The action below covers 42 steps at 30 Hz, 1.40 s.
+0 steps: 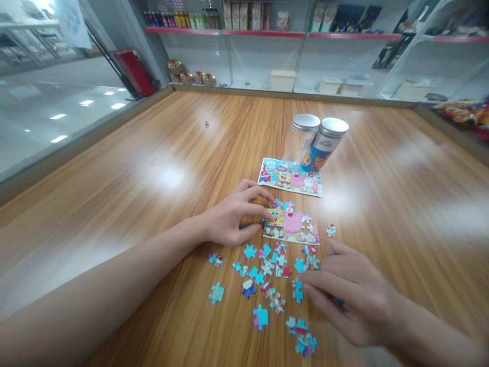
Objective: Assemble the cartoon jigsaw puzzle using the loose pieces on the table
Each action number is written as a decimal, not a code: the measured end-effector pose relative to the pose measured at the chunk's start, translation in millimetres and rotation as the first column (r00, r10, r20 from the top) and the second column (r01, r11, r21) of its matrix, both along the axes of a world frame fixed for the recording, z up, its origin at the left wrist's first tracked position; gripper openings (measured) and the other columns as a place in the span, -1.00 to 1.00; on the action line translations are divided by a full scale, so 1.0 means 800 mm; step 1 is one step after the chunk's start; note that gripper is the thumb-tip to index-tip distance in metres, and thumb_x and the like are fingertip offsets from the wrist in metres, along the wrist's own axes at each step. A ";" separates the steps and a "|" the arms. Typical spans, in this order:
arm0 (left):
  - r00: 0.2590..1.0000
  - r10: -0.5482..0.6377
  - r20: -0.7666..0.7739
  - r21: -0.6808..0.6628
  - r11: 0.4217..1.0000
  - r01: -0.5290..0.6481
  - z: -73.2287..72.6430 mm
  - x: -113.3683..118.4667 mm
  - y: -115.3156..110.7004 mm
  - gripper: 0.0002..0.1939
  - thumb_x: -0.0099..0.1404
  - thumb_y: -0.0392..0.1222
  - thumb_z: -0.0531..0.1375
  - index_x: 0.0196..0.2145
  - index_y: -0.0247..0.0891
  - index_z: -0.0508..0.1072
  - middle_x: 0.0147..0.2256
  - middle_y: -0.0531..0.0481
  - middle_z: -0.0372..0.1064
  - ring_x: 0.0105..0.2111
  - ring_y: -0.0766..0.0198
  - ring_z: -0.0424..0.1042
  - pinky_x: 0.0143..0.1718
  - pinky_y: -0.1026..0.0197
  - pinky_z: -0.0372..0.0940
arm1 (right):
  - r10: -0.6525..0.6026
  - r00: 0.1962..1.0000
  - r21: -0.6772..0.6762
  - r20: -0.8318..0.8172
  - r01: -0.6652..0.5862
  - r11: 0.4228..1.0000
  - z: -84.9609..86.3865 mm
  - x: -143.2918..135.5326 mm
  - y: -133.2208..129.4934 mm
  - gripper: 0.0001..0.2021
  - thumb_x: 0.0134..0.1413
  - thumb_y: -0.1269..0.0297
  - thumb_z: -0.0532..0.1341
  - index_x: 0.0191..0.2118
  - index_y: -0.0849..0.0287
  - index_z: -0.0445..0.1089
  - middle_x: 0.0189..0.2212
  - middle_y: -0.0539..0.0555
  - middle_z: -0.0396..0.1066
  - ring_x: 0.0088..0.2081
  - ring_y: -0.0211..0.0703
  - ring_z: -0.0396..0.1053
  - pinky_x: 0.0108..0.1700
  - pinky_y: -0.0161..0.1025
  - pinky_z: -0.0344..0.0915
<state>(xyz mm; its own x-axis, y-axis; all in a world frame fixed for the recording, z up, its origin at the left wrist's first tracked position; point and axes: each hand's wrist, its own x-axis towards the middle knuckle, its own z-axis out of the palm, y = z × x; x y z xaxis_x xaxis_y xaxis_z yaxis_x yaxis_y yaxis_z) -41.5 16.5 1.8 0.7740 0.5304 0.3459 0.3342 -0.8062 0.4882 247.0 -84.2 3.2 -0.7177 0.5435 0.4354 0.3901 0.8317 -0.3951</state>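
Observation:
A partly joined jigsaw puzzle (292,224) lies on the wooden table, showing a yellow square character and a pink one. My left hand (240,214) rests at its left side, fingers spread, with fingertips on the yellow part. Below it several loose pieces are scattered, mostly light blue. My right hand (351,290) is at the right of these, thumb and index finger close together at the edge of a blue puzzle piece (297,291). Another loose piece (331,231) lies right of the joined part. Beyond the puzzle lies a printed picture card (282,178) with matching characters.
A clear jar (301,140) with a silver lid and a blue labelled can (324,145) stand at the card's back edge. A tiny object (207,123) sits far left on the table (133,168). Shelves with bottles and packets line the back.

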 end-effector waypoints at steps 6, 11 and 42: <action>1.000 -0.005 -0.002 -0.003 1.000 0.005 -0.002 0.000 0.000 -0.64 0.20 -0.36 0.23 -0.06 -0.12 0.57 0.09 -0.12 0.36 0.14 -0.01 0.24 0.26 -0.19 0.15 | -0.039 0.998 0.002 -0.054 0.039 0.999 -0.002 0.001 0.006 -0.82 0.18 0.53 0.21 -0.14 0.16 0.43 -0.55 -0.05 0.38 -0.53 -0.25 0.25 -0.31 -0.17 0.17; 1.000 -0.005 0.001 -0.007 1.000 0.005 -0.001 0.000 0.000 -0.62 0.19 -0.37 0.24 -0.05 -0.10 0.57 0.09 -0.11 0.37 0.14 -0.01 0.25 0.24 -0.20 0.17 | -0.142 0.988 0.017 -0.062 0.143 0.990 -0.001 0.003 0.007 -0.87 0.17 0.52 0.22 -0.21 0.18 0.44 -0.57 -0.06 0.33 -0.56 -0.26 0.19 -0.37 -0.19 0.07; 0.999 -0.054 0.008 0.010 0.998 0.054 -0.007 -0.001 0.005 -0.69 0.25 -0.37 0.22 -0.09 -0.13 0.59 0.04 -0.04 0.49 0.06 0.05 0.29 0.22 -0.12 0.17 | 0.241 0.969 -0.080 0.055 -0.236 0.968 0.006 0.002 0.000 -0.87 0.19 0.40 0.15 -0.20 0.15 0.42 -0.60 -0.06 0.30 -0.56 -0.22 0.19 -0.28 -0.16 0.12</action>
<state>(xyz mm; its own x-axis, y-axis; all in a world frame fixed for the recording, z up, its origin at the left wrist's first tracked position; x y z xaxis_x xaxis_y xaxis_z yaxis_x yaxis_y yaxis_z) -42.6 20.2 -4.1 0.7985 0.4846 0.3572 0.2862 -0.8276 0.4829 248.3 -83.9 8.2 -0.8556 0.3814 0.3499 0.2103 0.8739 -0.4383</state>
